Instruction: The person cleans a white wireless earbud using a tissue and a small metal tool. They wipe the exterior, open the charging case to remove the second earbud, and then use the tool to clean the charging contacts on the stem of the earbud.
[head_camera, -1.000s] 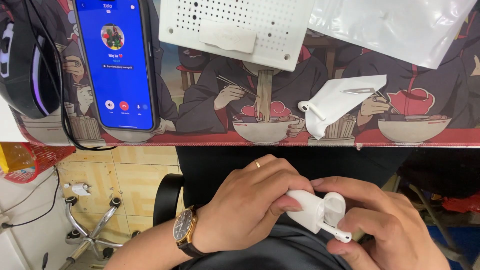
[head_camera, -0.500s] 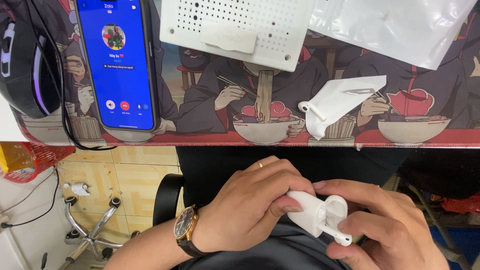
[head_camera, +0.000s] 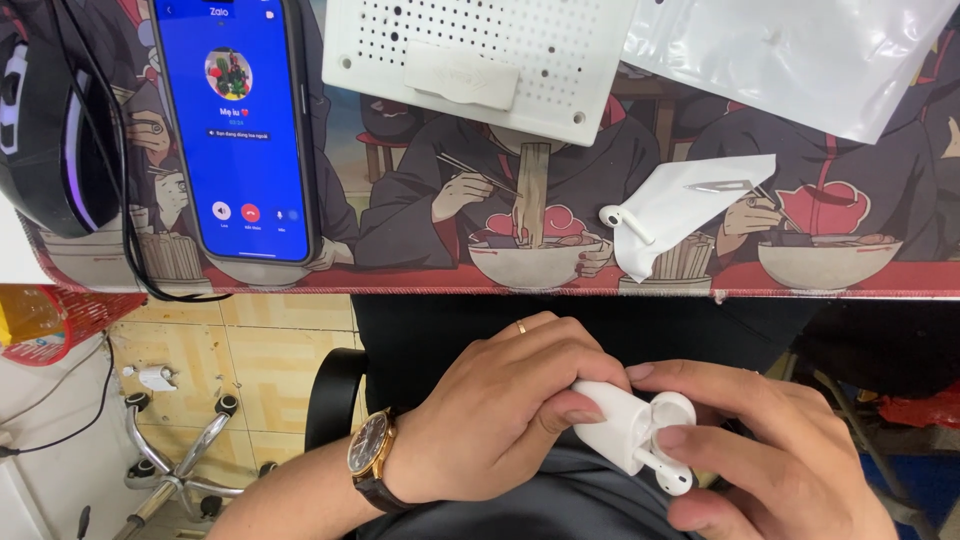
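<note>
- Head view: a white earbud case (head_camera: 622, 427), lid open, is held in the lap, just below the edge of the printed desk mat (head_camera: 560, 235).
- It is clasped by the left hand (head_camera: 500, 410); the right hand (head_camera: 775, 455) is closed on its open end, pinching a white earbud (head_camera: 672, 474).
- On the mat, a phone (head_camera: 240, 130) is seen far left and a second earbud (head_camera: 622, 222) directly above the case.

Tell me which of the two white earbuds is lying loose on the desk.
The earbud beside the white paper on the desk mat; the other earbud is at the open charging case in the hands.
</note>
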